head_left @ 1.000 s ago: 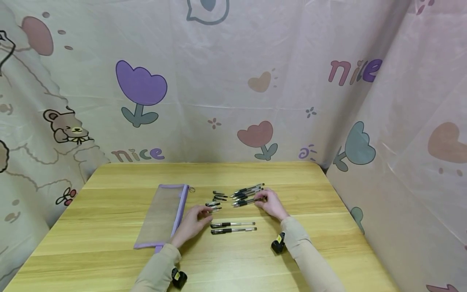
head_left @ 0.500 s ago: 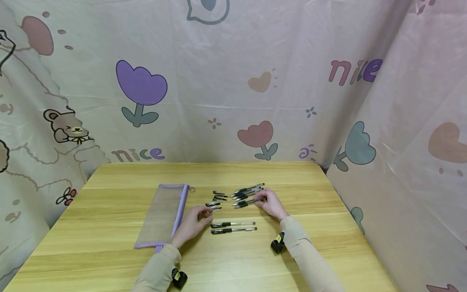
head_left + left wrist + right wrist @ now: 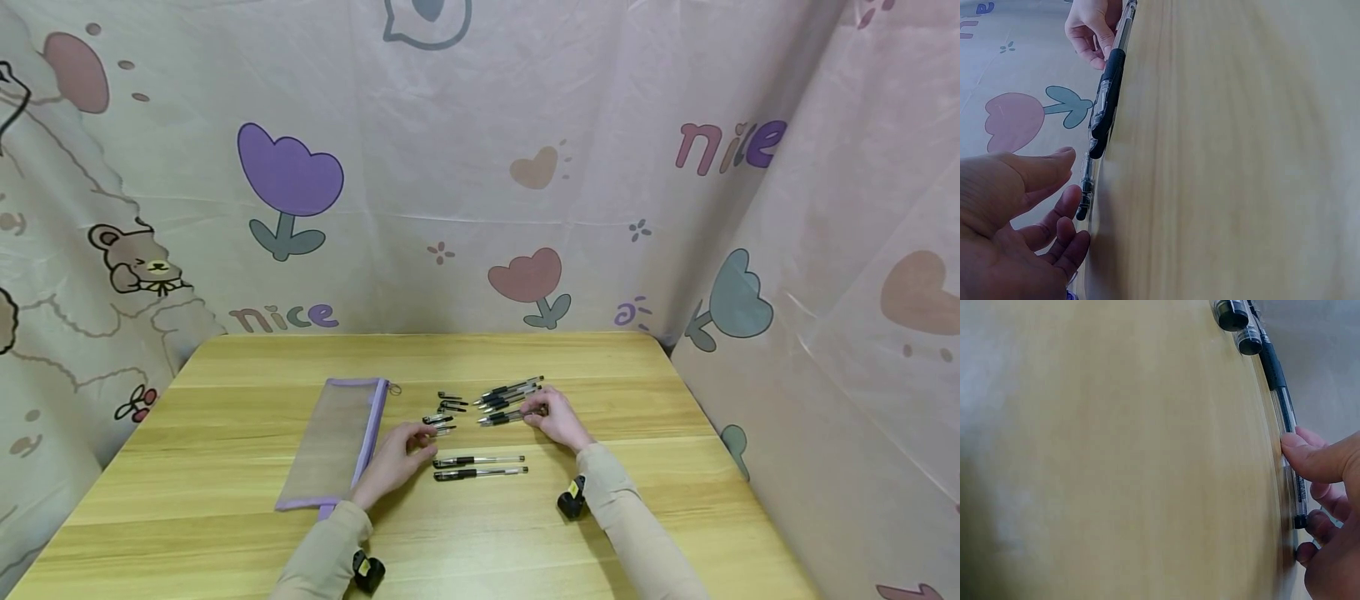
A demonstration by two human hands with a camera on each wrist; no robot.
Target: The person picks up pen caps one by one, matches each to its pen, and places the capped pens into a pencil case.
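My right hand pinches the end of a clear black-grip pen at the near edge of a cluster of several pens. In the right wrist view its thumb presses on the barrel of that pen and the fingers curl by its end. My left hand rests on the wooden table, fingers relaxed, beside a short black pen piece. The left wrist view has the left hand empty, with that piece just off its fingertips.
A mesh pouch with purple trim lies flat left of my left hand. Two pens lie side by side near the table's middle. Loose black caps sit behind the left hand. Patterned cloth walls the table at the back and right.
My right hand has crept a little to the left along the pen. The left hand and the other pens have stayed where they were.
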